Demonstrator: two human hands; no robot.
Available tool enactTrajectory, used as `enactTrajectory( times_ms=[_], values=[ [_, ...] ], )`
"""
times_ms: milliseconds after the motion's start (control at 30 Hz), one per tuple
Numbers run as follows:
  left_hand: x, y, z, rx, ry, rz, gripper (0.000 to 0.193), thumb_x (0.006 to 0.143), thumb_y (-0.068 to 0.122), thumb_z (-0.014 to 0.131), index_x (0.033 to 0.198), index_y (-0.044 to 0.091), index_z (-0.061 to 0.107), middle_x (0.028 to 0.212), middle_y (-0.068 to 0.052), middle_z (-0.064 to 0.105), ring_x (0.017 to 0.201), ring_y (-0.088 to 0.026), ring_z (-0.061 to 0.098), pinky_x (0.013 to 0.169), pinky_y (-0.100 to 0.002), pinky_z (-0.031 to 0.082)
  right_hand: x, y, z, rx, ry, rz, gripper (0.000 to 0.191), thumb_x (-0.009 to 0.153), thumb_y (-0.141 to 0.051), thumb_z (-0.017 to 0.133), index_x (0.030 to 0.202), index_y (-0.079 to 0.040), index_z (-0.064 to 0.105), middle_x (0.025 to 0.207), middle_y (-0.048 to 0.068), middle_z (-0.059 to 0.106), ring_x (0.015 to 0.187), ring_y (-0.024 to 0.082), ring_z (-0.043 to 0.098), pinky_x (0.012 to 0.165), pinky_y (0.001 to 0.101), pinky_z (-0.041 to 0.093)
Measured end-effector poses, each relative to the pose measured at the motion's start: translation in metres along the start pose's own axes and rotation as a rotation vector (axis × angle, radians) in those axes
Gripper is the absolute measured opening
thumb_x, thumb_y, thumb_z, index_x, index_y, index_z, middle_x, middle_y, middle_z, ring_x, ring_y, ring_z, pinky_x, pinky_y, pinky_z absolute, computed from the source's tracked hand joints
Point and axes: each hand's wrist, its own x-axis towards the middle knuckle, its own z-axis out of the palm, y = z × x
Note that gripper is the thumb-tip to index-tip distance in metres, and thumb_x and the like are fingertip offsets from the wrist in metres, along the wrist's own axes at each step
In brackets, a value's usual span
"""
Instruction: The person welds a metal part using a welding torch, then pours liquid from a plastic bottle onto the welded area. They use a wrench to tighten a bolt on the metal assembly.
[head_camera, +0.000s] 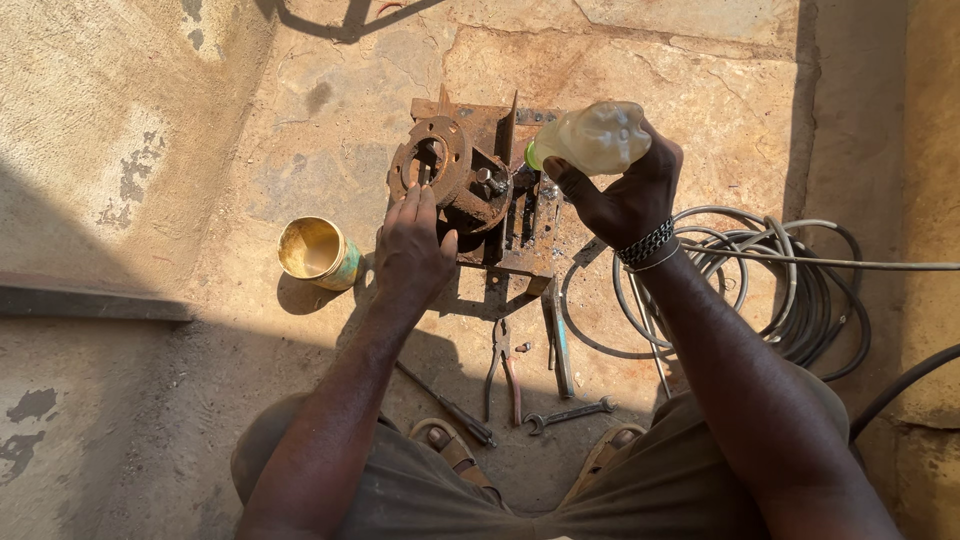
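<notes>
right hand (628, 200) gripped a clear plastic bottle (597, 136) tipped over the rusty metal assembly (470, 185) at frame centre; left hand (412, 250) rested spread against it. wetting step, judged; steady pour needed.

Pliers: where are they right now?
Head view: the pliers lie on the ground at lower centre, between the person's knees, below the rusty metal assembly, with a spanner just to their right.
</notes>
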Motion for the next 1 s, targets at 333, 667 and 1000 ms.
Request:
enactTrajectory(
  times_ms=[333, 667, 1000],
  values=[
    [-0.001, 0.000, 0.002, 0.025, 0.002, 0.019, 0.072, 0.086, 0.022, 0.079, 0.141, -0.013, 0.048, 0.143, -0.035, 0.051, 0.130, -0.044, 0.053, 0.109, -0.048, 0.044, -0.007, 0.007, 0.004, 0.077, 0.076, -0.029, 0.047, 0.096, -0.027, 0.088, 0.125, 0.002, 0.065, 0.114, 0.016, 0.075, 0.106, 0.028, 0.078, 0.095, 0.0375, 0.066],
    [-0.002, 0.002, -0.002, 0.007, 0.015, 0.025, 0.073, 0.085, 0.023, 0.080, 0.141, -0.012, 0.049, 0.143, -0.033, 0.052, 0.130, -0.043, 0.053, 0.108, -0.048, 0.045, -0.011, 0.012, 0.003, -0.026, 0.057, -0.039, 0.053, 0.091, -0.029, 0.092, 0.125, 0.002, 0.065, 0.110, 0.016, 0.075, 0.103, 0.027, 0.078, 0.092, 0.0368, 0.064],
    [0.000, 0.002, -0.003, 0.009, 0.019, 0.036, 0.074, 0.086, 0.022, 0.079, 0.142, -0.013, 0.048, 0.143, -0.034, 0.051, 0.129, -0.043, 0.053, 0.109, -0.047, 0.045, -0.009, 0.005, 0.003, 0.034, 0.061, -0.004, 0.053, 0.092, -0.028, 0.091, 0.126, 0.002, 0.064, 0.113, 0.016, 0.075, 0.106, 0.027, 0.078, 0.093, 0.0368, 0.065]
  ],
)
